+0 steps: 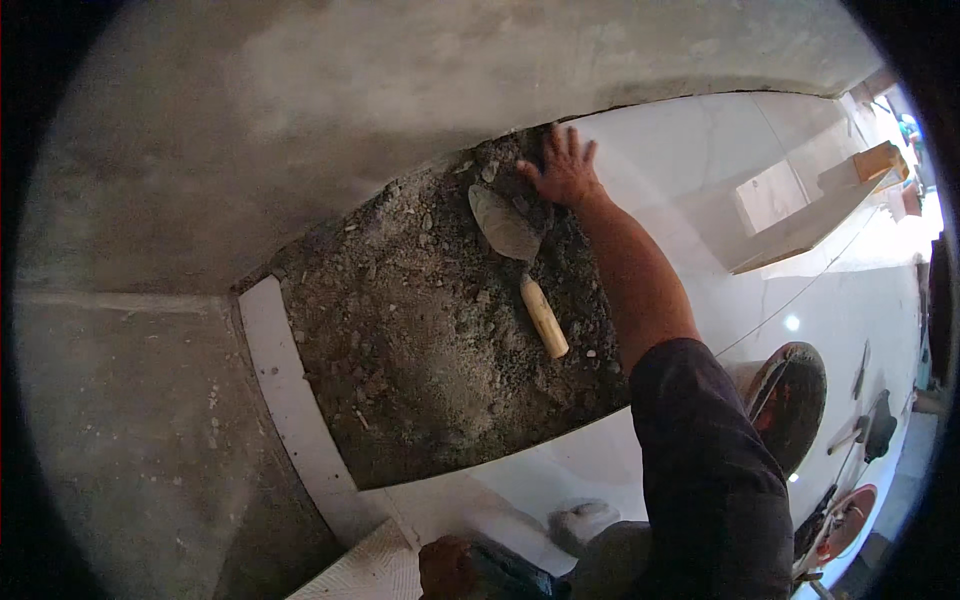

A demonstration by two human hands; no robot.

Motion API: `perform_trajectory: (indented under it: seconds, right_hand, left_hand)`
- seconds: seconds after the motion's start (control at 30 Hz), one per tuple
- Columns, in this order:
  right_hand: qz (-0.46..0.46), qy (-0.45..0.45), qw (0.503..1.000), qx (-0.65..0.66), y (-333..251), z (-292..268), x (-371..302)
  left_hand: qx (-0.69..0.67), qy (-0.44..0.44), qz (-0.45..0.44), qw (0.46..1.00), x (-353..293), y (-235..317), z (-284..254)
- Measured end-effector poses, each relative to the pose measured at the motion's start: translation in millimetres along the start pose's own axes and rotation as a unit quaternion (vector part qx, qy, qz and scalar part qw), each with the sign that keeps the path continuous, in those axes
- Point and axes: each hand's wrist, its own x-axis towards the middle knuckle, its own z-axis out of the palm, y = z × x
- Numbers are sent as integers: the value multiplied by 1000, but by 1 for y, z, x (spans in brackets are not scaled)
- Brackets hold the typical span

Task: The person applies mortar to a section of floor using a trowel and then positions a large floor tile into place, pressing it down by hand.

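Note:
My right hand [568,172] reaches to the far edge of a bed of loose grey mortar or rubble [400,340], close to the wall. Its fingers are spread, with nothing held, where the bed meets the white tiles [670,150]. Just left of the hand lies a trowel, its pointed blade [505,225] flat on the rubble and its wooden handle [543,318] toward me. At the lower edge, what seems to be my left hand [448,568] is dim and partly cut off. It is beside a tile with a ridged underside [365,568]; its fingers cannot be made out.
A bare plaster wall [330,90] bounds the far side. A narrow white tile strip [290,370] edges the bed's left. On the right, a large tile [820,222] is propped up, and a bucket [790,410], a dark-headed tool [878,430] and a reddish basin [850,520] stand or lie on the tiles.

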Motion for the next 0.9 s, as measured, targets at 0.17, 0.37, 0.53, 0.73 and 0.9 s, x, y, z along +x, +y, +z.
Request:
perform_trajectory:
  seconds: [0.17,0.37,0.53,0.73,0.9]
  right_hand:
    - [-135,103,979,116,31,15,-14]
    - [-79,87,977,179,13,-5,-143]
    - [-21,-40,976,213,-37,-24,-237]
    - [31,-139,979,147,-39,-7,-226]
    - [-8,-99,975,198,-37,-32,-243]
  left_hand:
    - [-83,-205,-108,969,0,-15,-4]
    - [-36,53,26,998,7,0,0]
    - [-34,-192,-97,976,-10,-24,2]
    - [33,-195,-75,977,-20,-20,3]
    - [-5,-134,-106,985,-20,-15,-2]
